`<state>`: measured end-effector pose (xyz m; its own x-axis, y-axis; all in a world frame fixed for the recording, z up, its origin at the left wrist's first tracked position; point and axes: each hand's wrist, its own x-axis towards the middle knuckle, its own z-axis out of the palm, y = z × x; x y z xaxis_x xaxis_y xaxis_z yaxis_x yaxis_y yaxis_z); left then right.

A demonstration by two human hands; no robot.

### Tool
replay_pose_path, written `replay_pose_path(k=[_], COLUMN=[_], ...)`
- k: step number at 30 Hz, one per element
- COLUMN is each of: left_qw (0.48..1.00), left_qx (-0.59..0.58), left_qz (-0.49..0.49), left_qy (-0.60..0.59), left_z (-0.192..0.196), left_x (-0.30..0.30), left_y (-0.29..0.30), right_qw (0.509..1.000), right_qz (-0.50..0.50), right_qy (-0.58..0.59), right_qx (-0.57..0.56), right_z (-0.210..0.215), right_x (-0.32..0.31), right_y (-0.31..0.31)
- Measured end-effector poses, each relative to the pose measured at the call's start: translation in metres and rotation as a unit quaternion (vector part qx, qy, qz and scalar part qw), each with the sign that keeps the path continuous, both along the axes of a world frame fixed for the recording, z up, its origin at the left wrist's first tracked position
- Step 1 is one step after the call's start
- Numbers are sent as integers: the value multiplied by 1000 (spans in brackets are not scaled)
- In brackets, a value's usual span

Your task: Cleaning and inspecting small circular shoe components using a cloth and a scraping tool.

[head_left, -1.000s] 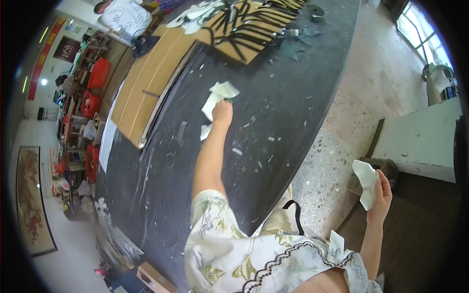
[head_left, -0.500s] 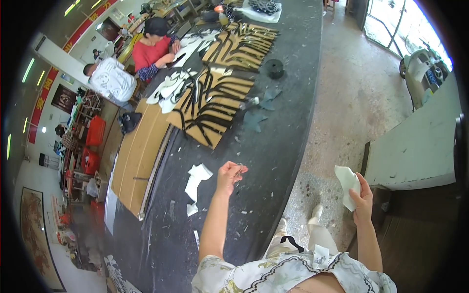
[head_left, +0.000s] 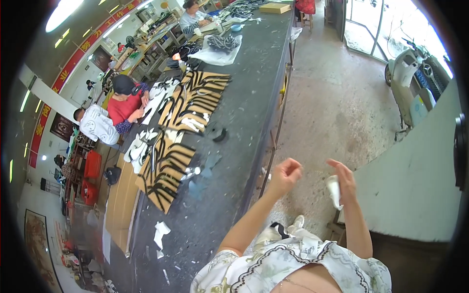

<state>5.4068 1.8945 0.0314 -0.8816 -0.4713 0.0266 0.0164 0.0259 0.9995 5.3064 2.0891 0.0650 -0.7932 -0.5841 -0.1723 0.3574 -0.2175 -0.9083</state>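
Far to the left, near the bottom of the long dark tabletop [head_left: 244, 112], lie a few white scraps [head_left: 160, 233], well apart from both hands. Farther up the tabletop, flat boards carry rows of dark strap pieces [head_left: 171, 161], and other people sit working along its far side.

The left hand [head_left: 285, 175] hangs past the tabletop's near edge, over the concrete floor [head_left: 332, 97]. Its fingers are curled loosely into a near fist, and I cannot make out anything inside it.

Just to its right, the right hand [head_left: 345, 181] is raised with the palm turned toward the left hand, its fingers partly spread. It grips a small white piece [head_left: 334, 191] of paper or fabric, whose long axis runs roughly up and down along the palm. The piece lies between the two hands, on the right hand's side, so the left hand need only cross a short gap rightward to meet it. Right of that stands a pale partition [head_left: 415, 185].
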Motion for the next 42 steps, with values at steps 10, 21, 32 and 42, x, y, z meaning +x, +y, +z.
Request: replay_pose_path(k=[10, 21, 32, 42], left_qw=[981, 875, 983, 995], left_qx=[189, 357, -60, 48], left_qz=[-22, -281, -168, -88], left_qy=[33, 167, 49, 29], left_z=[-1, 57, 17, 19], left_x=[-276, -676, -1074, -1412], left_y=[-51, -146, -188, -309], right_qw=[982, 993, 964, 957], right_qz=[166, -5, -265, -255], right_qy=[1, 20, 29, 140], right_qx=[94, 113, -24, -8], right_z=[-26, -11, -18, -7], right_x=[-266, -606, -1027, -1362], right_y=[-96, -171, -262, -389])
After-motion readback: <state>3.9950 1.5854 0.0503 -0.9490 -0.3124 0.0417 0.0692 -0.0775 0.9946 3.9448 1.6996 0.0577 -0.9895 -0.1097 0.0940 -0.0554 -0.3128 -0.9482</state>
